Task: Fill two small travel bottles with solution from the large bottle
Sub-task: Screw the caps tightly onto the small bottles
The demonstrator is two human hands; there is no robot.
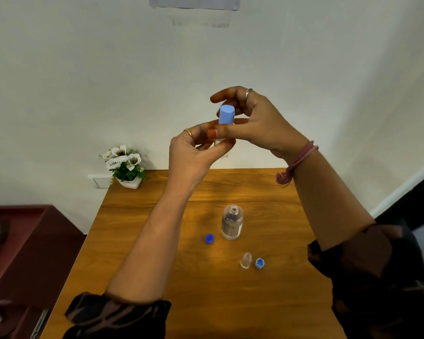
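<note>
Both hands hold 1 small clear travel bottle [221, 145] aloft: left hand [194, 152] grips its body, right hand [255, 123] pinches its light-blue cap [226, 115], seemingly closing it. Second small clear bottle [246, 260] stands uncapped on the wooden desk [157, 241] beside the open large clear bottle [232, 222], apparently unfilled.

A small travel bottle [224, 133] is held above the far edge of the bench [157, 241], between the left hand [194, 152] and the right hand [257, 123]. The large bottle [232, 222] is stood mid-bench, with a cap [209, 238] just to its left. Nearer, another small bottle [246, 260] is set with a second cap [259, 263] just to its right. A flower pot [127, 167] is placed at the far left corner.
</note>
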